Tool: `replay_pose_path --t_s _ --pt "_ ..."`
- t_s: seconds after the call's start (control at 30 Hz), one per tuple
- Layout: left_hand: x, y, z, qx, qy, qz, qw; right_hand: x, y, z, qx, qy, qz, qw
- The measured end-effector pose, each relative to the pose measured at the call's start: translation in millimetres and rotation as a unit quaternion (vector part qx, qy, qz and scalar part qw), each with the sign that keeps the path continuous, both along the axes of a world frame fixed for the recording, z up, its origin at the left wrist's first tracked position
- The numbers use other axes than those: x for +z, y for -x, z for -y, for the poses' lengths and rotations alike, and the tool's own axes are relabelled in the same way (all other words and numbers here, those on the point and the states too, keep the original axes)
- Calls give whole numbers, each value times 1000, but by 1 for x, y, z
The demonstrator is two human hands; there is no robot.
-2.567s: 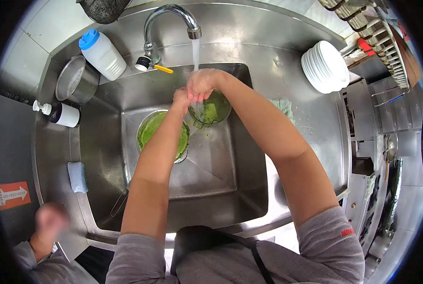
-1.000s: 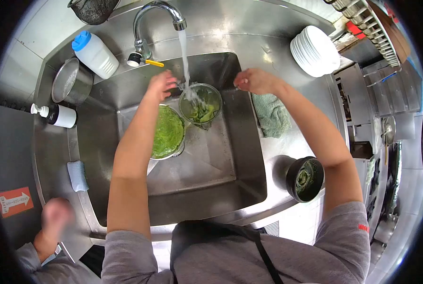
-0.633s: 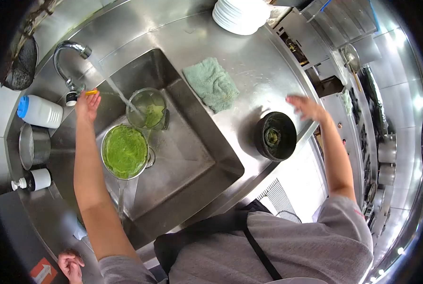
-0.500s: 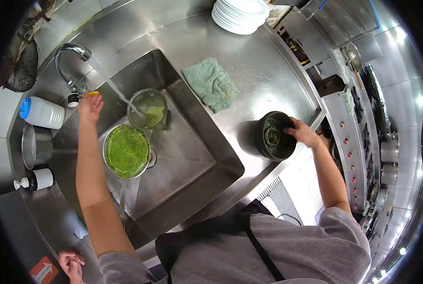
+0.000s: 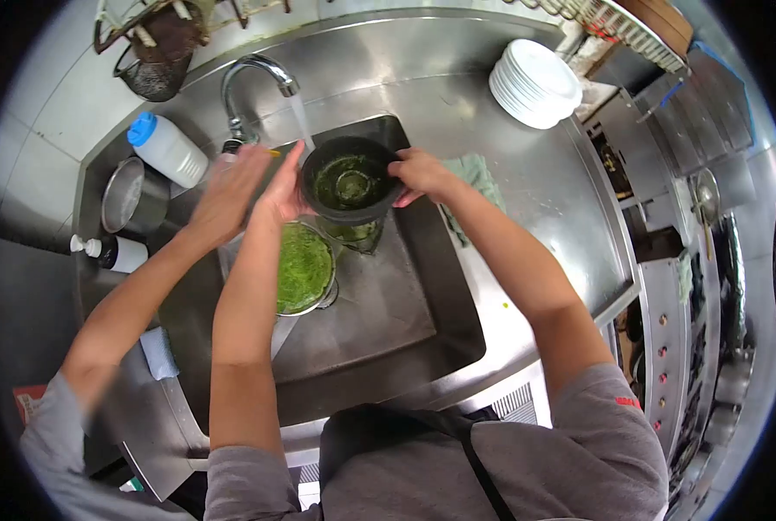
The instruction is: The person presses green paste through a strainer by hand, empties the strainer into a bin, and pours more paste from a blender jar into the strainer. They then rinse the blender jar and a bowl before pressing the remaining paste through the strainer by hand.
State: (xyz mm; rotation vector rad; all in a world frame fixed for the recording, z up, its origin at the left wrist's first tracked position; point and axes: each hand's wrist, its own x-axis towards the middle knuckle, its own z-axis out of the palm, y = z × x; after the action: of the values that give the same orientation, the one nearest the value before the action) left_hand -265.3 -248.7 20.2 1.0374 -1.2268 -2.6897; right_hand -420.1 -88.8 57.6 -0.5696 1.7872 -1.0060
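A round black bowl (image 5: 353, 184) with green residue inside is held over the sink (image 5: 379, 330). My right hand (image 5: 421, 177) grips its right rim. Against its left side lies my left hand (image 5: 285, 184), fingers partly hidden. Water runs from the faucet (image 5: 262, 62) just behind the bowl's left edge. Below the bowl, a clear jug (image 5: 363, 236) shows only in part. A strainer filled with green purée (image 5: 304, 271) sits in the sink, partly covered by my left forearm. Another person's hand (image 5: 236, 184), blurred, reaches to the faucet's base.
A blue-capped white bottle (image 5: 167, 149), a metal pot (image 5: 136, 198) and a pump bottle (image 5: 114, 252) line the left ledge. A sponge (image 5: 159, 352) lies at the left sink edge. To the right are a green cloth (image 5: 476, 187) and stacked white plates (image 5: 535, 84).
The black bowl has come from the right counter to above the sink. My left hand has left the faucet and joined the bowl. Another person's arm has reached in from the left.
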Motion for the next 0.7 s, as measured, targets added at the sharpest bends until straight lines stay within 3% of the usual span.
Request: replay_pose_path --t_s 0.03,0.07,0.1,0.17,0.2,0.23,0.33,0.4,0.6,0.7 --pt "-9 -5 6 24 26 51 998 -23 12 13 9 6 1 1000" --pt "-19 -10 12 47 51 102 992 -61 30 26 99 18 -59 993" --pt "-40 -15 24 99 70 152 981 -49 27 23 62 17 -11 998" --pt "-73 -29 38 91 64 146 983 -49 46 9 20 14 52 998" --pt "-81 -33 41 77 53 138 986 -19 52 -10 78 -16 26 996" --pt "-85 -33 40 81 50 137 986 -26 71 -29 57 -20 -17 998" --pt "-96 -22 35 118 35 137 983 41 65 -85 -48 -94 -112 988" --pt "-106 -8 31 127 57 183 973 26 94 -123 -92 -61 -86 990" --pt "-85 35 5 40 95 205 973 26 100 -161 -131 -49 -143 980" --pt "-77 41 -5 55 126 197 971 13 100 -161 -127 -19 -121 984"
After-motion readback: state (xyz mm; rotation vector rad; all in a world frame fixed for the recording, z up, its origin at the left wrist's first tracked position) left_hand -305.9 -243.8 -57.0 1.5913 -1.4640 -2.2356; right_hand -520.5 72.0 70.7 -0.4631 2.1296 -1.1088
